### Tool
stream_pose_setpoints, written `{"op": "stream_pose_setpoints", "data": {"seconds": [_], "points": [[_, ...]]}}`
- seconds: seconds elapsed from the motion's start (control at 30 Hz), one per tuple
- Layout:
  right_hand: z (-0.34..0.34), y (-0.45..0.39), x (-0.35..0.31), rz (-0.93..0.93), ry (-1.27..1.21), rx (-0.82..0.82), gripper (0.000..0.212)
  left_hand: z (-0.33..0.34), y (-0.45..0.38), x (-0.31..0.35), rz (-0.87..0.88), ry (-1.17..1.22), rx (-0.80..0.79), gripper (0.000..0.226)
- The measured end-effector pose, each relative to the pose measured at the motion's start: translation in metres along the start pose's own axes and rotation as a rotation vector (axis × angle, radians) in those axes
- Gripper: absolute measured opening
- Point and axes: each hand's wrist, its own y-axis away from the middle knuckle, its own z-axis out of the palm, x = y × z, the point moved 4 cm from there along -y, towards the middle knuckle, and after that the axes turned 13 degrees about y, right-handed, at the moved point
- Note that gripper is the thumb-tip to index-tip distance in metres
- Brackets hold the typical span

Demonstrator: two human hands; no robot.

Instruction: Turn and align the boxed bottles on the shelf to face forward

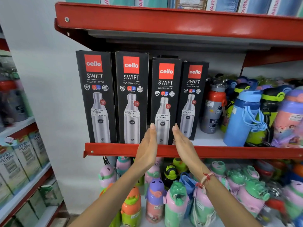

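Several black Cello Swift bottle boxes stand in a row on the red-edged shelf [114, 149], fronts facing me. The two taller ones, the first box [96, 95] and the second box [132, 97], are at the left. The third box [165, 95] is shorter and the fourth box [192, 95] sits slightly further back. My left hand [147, 145] and my right hand [182, 143] are flat, fingers together, palms facing each other on either side of the third box's lower part. Whether the palms press the box I cannot tell.
Loose children's bottles crowd the same shelf to the right, a grey and red one [213, 108] nearest the fourth box. More colourful bottles [164, 194] fill the shelf below. A red shelf [164, 22] overhangs above. Another rack with boxes [19, 161] stands at the left.
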Motion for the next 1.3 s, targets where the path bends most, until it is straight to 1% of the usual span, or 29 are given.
{"op": "stream_pose_setpoints", "data": {"seconds": [0.07,0.1,0.13,0.17,0.2,0.23,0.27,0.3,0.33,0.37,0.4,0.47,0.6,0.67,0.73,0.8,0.9,1.0,1.2,1.3], "points": [[-0.005,-0.005,0.004,0.007,-0.001,0.037,0.063,0.001,-0.003,-0.003,0.088,-0.074,0.08,0.076],[-0.011,-0.008,0.007,0.018,-0.015,0.081,0.063,0.002,-0.002,-0.002,0.167,-0.102,0.139,0.072],[-0.018,-0.01,0.01,0.027,-0.026,0.14,0.06,0.005,0.0,0.0,0.268,-0.108,0.194,0.063],[-0.026,-0.013,0.013,0.034,-0.023,0.205,0.057,0.011,0.001,0.003,0.357,-0.092,0.215,0.053],[-0.035,-0.016,0.015,0.036,-0.013,0.267,0.052,0.02,0.0,0.007,0.409,-0.066,0.188,0.044],[-0.043,-0.019,0.018,0.036,-0.013,0.316,0.048,0.032,-0.002,0.01,0.419,-0.046,0.122,0.039],[-0.05,-0.023,0.021,0.033,-0.031,0.342,0.046,0.046,-0.005,0.01,0.393,-0.036,0.026,0.038],[-0.055,-0.027,0.024,0.033,-0.058,0.345,0.046,0.062,-0.01,0.009,0.342,-0.03,-0.07,0.043],[-0.059,-0.032,0.028,0.037,-0.082,0.335,0.049,0.076,-0.017,0.008,0.279,-0.021,-0.137,0.051],[-0.062,-0.036,0.031,0.04,-0.1,0.319,0.052,0.088,-0.025,0.005,0.213,-0.015,-0.171,0.06],[-0.064,-0.04,0.035,0.04,-0.107,0.3,0.055,0.098,-0.03,0.004,0.156,-0.006,-0.184,0.067],[-0.065,-0.048,0.04,0.034,-0.115,0.251,0.059,0.111,-0.041,0.003,0.076,0.031,-0.155,0.075],[-0.063,-0.061,0.047,0.021,-0.146,0.157,0.06,0.118,-0.056,-0.006,-0.024,0.085,-0.058,0.077],[-0.062,-0.063,0.05,-0.003,-0.123,0.13,0.066,0.118,-0.059,-0.009,-0.039,0.073,-0.035,0.078],[-0.064,-0.061,0.053,-0.015,-0.089,0.118,0.077,0.116,-0.058,-0.01,-0.027,0.046,-0.024,0.086],[-0.067,-0.055,0.056,-0.028,-0.053,0.115,0.082,0.112,-0.055,-0.011,-0.015,0.028,-0.033,0.094],[-0.07,-0.041,0.059,-0.019,-0.017,0.116,0.071,0.104,-0.045,-0.011,-0.002,0.0,-0.07,0.086],[-0.073,-0.027,0.061,0.005,-0.005,0.126,0.071,0.098,-0.027,-0.003,0.018,-0.012,-0.13,0.076],[-0.074,-0.005,0.054,0.033,0.066,0.135,0.075,0.091,-0.01,-0.003,0.015,-0.059,-0.177,0.078],[-0.074,0.004,0.037,0.012,0.073,0.171,0.068,0.085,-0.002,0.007,0.019,-0.098,-0.181,0.078]]}}
